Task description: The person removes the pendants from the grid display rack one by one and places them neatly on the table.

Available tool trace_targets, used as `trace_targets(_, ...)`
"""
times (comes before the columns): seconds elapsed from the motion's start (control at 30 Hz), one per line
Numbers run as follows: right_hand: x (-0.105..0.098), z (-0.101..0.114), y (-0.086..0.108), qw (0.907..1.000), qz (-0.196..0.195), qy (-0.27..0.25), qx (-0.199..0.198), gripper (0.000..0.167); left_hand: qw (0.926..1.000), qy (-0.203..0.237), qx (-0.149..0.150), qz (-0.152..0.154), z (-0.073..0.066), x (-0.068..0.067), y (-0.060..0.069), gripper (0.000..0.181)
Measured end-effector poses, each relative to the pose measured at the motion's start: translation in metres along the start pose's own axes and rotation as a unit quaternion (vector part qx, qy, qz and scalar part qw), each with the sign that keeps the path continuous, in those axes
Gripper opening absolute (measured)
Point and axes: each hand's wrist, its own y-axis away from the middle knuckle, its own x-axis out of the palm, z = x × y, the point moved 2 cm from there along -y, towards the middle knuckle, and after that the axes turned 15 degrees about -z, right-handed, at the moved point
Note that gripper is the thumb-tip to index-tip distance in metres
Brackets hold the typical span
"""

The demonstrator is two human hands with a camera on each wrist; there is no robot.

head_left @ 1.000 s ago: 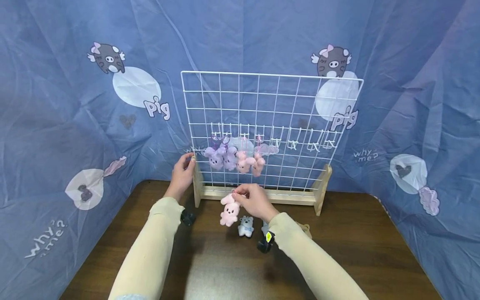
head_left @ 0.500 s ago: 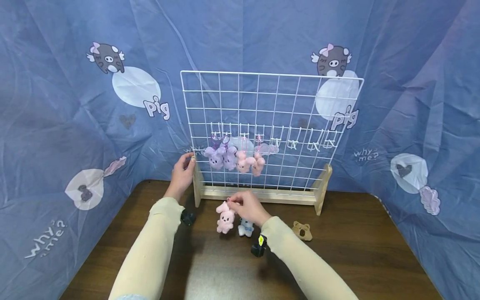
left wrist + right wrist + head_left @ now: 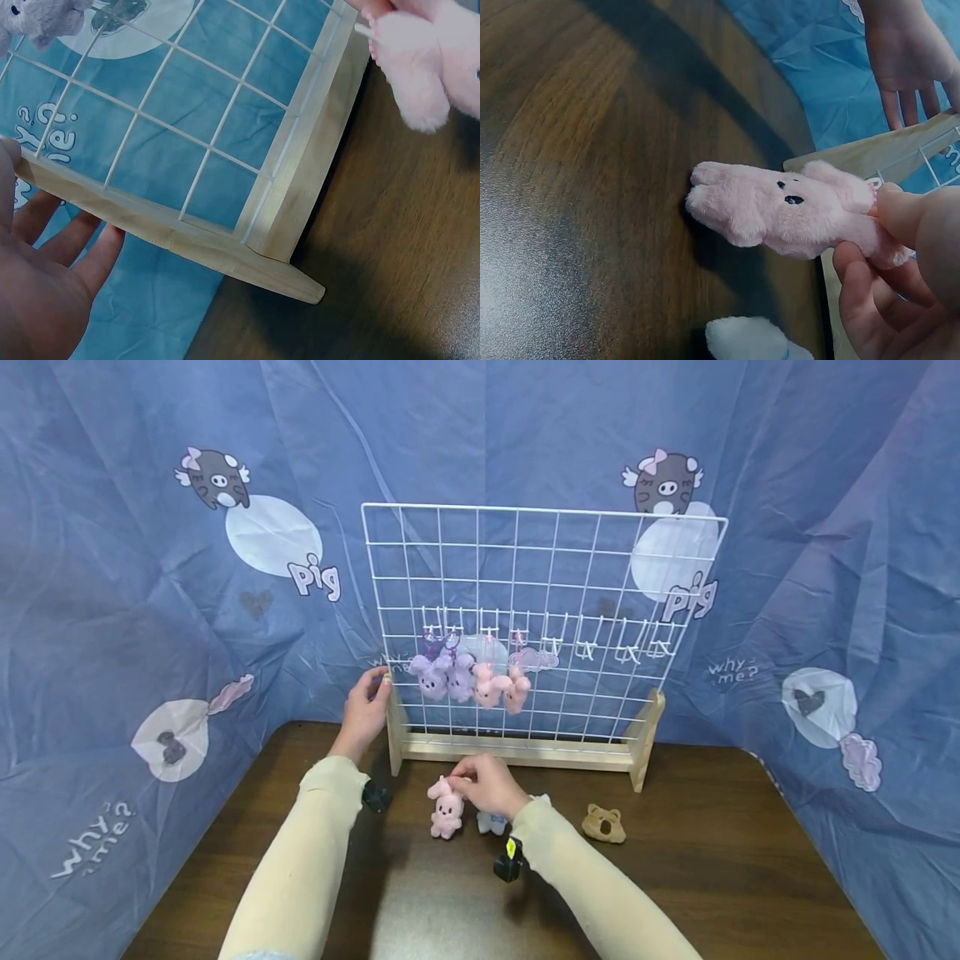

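Observation:
My right hand (image 3: 489,787) pinches the loop at the top of a pink plush rabbit keychain (image 3: 447,814), low over the table in front of the rack. In the right wrist view the rabbit (image 3: 765,206) extends from the thumb and fingers, its face showing. With my left hand (image 3: 363,714) I hold the left wooden upright (image 3: 187,244) of the white wire grid rack (image 3: 555,539); the fingers lie behind it. Partly under the right hand is a white plush keychain with a blue bow (image 3: 492,823).
Two purple plush keychains (image 3: 432,679) and two pink ones (image 3: 487,687) hang on the rack's left hooks. Several bare white hooks (image 3: 585,649) follow to the right. A brown bear-shaped plush (image 3: 604,824) lies on the table (image 3: 697,860); blue printed cloth (image 3: 480,427) surrounds it.
My right hand has moved down and left, lowering the pink rabbit from near the rack's base toward the table. The brown plush has come into full view. My left hand has stayed put.

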Motion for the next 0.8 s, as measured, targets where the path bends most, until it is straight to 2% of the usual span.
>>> trace_targets(0.23,0.0019,0.0013,0.0017,0.9996,0.005,0.028,0.001,0.008,1.0000,-0.001,0.000,0.000,0.0001,-0.0007,0.0005,0.041)
trace_targets(0.8,0.0082,0.0007,0.0021,0.9975,0.039,0.056,0.014,0.023,1.0000,0.006,-0.006,0.002,0.0017,0.0005,-0.0002,0.042)
